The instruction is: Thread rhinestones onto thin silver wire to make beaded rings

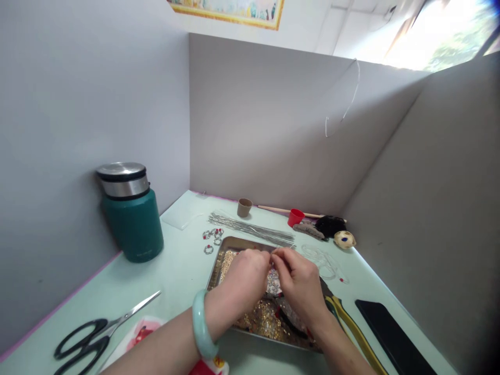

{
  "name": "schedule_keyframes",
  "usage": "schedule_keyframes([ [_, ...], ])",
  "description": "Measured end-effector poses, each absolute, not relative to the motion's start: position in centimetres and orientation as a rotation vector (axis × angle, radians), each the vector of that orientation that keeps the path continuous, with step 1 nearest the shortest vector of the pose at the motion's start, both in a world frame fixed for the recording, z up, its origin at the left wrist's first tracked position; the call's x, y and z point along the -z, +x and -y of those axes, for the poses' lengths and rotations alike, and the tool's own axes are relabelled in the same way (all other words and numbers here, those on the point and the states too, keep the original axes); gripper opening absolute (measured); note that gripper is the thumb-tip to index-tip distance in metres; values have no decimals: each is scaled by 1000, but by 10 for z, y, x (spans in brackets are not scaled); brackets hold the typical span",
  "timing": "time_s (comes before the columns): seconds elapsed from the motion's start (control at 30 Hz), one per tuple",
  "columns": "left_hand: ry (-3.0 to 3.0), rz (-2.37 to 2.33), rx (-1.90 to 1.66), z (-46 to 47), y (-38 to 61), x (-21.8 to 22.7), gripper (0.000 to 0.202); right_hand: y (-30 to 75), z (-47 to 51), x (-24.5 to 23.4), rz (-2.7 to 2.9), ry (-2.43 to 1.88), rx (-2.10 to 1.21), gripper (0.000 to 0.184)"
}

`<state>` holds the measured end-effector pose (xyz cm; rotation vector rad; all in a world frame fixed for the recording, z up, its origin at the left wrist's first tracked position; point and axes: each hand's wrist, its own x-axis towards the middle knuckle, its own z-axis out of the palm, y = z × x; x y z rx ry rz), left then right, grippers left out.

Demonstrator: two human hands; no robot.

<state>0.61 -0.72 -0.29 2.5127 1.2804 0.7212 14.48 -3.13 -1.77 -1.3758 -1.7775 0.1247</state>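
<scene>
My left hand (244, 281), with a pale green bangle (201, 325) on its wrist, and my right hand (300, 284) meet fingertip to fingertip over a metal tray (221, 255) full of small gold and silver beads. Both hands are pinched closed on something tiny that I cannot make out. A bundle of thin metal wires (250, 229) lies just behind the tray. Three small finished bead rings (213, 239) sit at the tray's far left corner.
A green flask with a steel lid (130, 211) stands at the left wall. Black scissors (94, 333) lie front left. A tan cup (244, 207), a red cup (296, 217), a black object (330, 225), yellow-handled pliers (351, 328) and a black phone (392, 338) lie right.
</scene>
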Motion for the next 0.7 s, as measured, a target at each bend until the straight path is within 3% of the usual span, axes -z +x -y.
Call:
schedule_keyframes([
  [0.17, 2131, -1305, -784, 2, 0, 3, 25, 146, 31, 15, 1585, -1338, -398, 19],
  [0.4, 1646, -1024, -771, -5, 2, 7, 21, 153, 28, 11, 1436, -1414, -384, 25],
  [0.7, 1331, -569, -511, 1, -4, 0, 18, 163, 20, 16, 1255, -984, -1384, 27],
])
